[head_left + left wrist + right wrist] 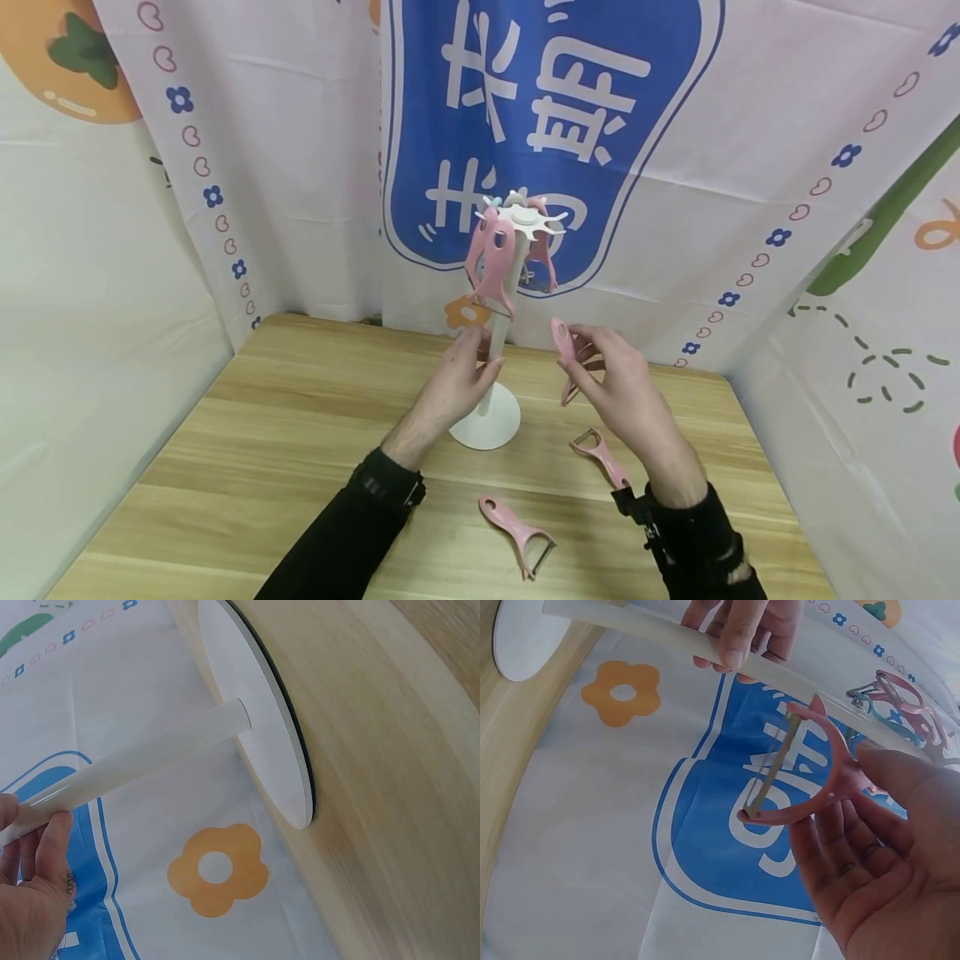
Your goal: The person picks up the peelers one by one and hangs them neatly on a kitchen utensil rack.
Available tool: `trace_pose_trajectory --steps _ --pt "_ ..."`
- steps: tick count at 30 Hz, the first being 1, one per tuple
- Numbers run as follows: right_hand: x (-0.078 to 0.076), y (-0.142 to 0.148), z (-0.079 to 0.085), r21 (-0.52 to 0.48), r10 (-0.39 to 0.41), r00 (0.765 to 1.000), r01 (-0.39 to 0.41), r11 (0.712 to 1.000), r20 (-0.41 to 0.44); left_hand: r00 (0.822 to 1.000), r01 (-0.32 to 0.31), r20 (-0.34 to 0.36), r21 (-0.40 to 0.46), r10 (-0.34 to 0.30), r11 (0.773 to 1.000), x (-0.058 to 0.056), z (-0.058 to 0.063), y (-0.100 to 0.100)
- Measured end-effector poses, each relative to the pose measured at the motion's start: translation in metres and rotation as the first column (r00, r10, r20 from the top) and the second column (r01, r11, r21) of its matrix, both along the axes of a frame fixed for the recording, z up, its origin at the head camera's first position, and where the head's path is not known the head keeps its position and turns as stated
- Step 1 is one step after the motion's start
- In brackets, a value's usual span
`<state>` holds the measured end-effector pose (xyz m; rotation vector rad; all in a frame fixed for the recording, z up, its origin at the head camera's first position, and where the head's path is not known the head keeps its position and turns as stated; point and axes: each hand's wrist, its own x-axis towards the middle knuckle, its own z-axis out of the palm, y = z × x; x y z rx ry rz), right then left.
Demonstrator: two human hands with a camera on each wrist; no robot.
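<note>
A white stand with a round base (486, 421) and a hooked top (528, 219) rises from the table. My left hand (456, 371) grips its pole (142, 754) below the hanging peelers. Pink peelers (497, 262) hang from the hooks, and the right wrist view also shows a teal one (889, 716) among them. To the right of the pole, my right hand (618, 379) pinches a pink peeler (829, 787) by its handle, blade end down, apart from the stand. Two more pink peelers lie on the table, one near the front (513, 533), the other (602, 458) below my right hand.
The wooden table (225, 467) ends at a printed white cloth (315, 167) behind the stand. Cloth side walls (97, 292) stand left and right. The lying peelers are to the right and front of the stand's base.
</note>
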<state>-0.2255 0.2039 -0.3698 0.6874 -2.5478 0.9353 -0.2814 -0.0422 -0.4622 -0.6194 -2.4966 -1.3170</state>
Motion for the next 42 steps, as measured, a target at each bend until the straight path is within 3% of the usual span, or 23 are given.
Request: trace_pose_trajectory --steps 26,42 --pt "-0.016 -0.002 0.028 -0.150 -0.072 0.969 0.037 0.988 -0.235 1.000 -0.005 -0.014 0.009 0.005 1.000 -0.002 -0.001 0.001" --pt "-0.029 -0.006 0.049 -0.235 -0.088 0.967 0.030 0.971 -0.241 1.000 0.002 -0.007 0.026 -0.001 1.000 -0.002 -0.002 0.001"
